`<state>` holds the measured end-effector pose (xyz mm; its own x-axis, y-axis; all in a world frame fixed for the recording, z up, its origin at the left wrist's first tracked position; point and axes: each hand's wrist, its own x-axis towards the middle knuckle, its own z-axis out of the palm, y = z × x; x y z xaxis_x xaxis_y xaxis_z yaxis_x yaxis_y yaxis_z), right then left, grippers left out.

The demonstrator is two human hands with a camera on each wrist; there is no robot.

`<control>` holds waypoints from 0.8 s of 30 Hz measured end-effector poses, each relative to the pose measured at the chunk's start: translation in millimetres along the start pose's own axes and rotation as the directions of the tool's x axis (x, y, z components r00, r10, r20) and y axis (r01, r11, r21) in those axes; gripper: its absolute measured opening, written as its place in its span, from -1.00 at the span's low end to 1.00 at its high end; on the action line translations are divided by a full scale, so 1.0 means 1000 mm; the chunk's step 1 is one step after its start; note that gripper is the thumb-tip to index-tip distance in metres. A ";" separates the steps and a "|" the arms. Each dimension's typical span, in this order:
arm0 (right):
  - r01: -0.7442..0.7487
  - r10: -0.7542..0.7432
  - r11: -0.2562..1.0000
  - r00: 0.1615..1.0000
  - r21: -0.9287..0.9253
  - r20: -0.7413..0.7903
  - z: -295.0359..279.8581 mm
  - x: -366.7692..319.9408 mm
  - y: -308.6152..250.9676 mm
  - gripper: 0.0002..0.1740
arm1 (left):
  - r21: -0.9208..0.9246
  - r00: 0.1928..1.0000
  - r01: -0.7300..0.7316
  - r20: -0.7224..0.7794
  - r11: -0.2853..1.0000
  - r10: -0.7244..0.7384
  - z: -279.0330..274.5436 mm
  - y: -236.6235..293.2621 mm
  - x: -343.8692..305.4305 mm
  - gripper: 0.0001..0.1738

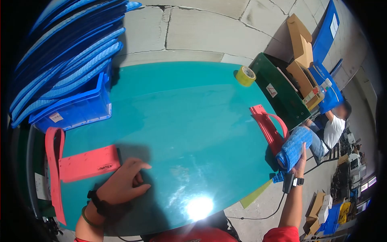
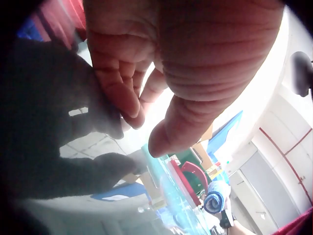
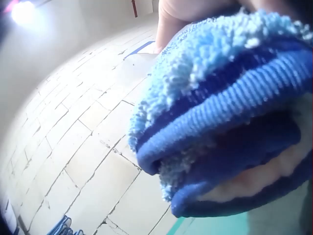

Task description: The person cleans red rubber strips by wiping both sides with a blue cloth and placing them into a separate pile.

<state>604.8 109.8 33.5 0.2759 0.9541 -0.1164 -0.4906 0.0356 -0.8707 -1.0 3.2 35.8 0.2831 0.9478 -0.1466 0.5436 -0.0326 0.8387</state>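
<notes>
My right hand (image 1: 299, 164) grips a rolled-up blue microfibre mop pad (image 1: 296, 146) off the table's right edge. Up close in the right wrist view, the mop pad (image 3: 195, 88) shows fluffy light-blue pile and dark-blue bound edges wound in layers; most of the hand is hidden behind it. My left hand (image 1: 123, 181) hovers over the green table (image 1: 161, 113), fingers loosely bent, thumb apart, nothing between them. Close beside it lies a flat red strip (image 1: 89, 163) with black lettering and a long red loop. Another red strip (image 1: 268, 127) with a loop lies near the rolled pad.
At the left, a blue bin (image 1: 76, 107) stands beneath a tall stack of blue mop pads (image 1: 76, 52). Yellow tape (image 1: 245, 76) sits at the back right, beside a green crate (image 1: 278, 86) with cardboard in it. A seated person (image 1: 332, 131) is beyond, at the right.
</notes>
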 end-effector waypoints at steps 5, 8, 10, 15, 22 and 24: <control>-0.002 -0.001 0.998 0.999 -0.068 -0.048 0.003 -0.013 0.007 -0.16 | 0.001 0.999 -0.044 -0.022 0.999 0.044 0.001 0.007 -0.001 -0.55; 0.004 -0.008 0.998 0.998 -0.065 -0.062 0.006 -0.017 0.006 -0.16 | -0.006 0.997 -0.061 -0.055 0.998 0.060 0.003 0.011 -0.001 -0.58; 0.038 -0.051 0.992 0.993 -0.118 -0.102 0.018 -0.021 0.004 -0.19 | 0.026 0.994 -0.064 -0.087 0.998 0.066 0.002 0.019 -0.003 -0.59; 0.065 -0.075 0.925 0.997 -0.375 -0.013 0.022 -0.024 -0.004 -0.25 | 0.223 0.928 -0.123 -0.319 0.967 0.191 -0.009 0.044 -0.023 -0.61; 0.043 -0.050 0.984 0.998 -0.170 -0.036 0.026 -0.004 -0.007 -0.21 | 0.289 0.815 -0.014 -0.551 0.957 0.178 -0.042 0.029 -0.052 -0.50; 0.030 -0.034 0.989 0.999 -0.143 -0.027 0.028 0.003 -0.009 -0.20 | 0.249 0.840 0.078 -0.538 0.965 0.071 -0.048 0.018 -0.061 -0.40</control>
<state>586.9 120.6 54.1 0.3151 0.9439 -0.0993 -0.3589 0.0216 -0.9331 -46.0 -40.2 85.1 -0.1488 0.9644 0.2187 0.7437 -0.0366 0.6676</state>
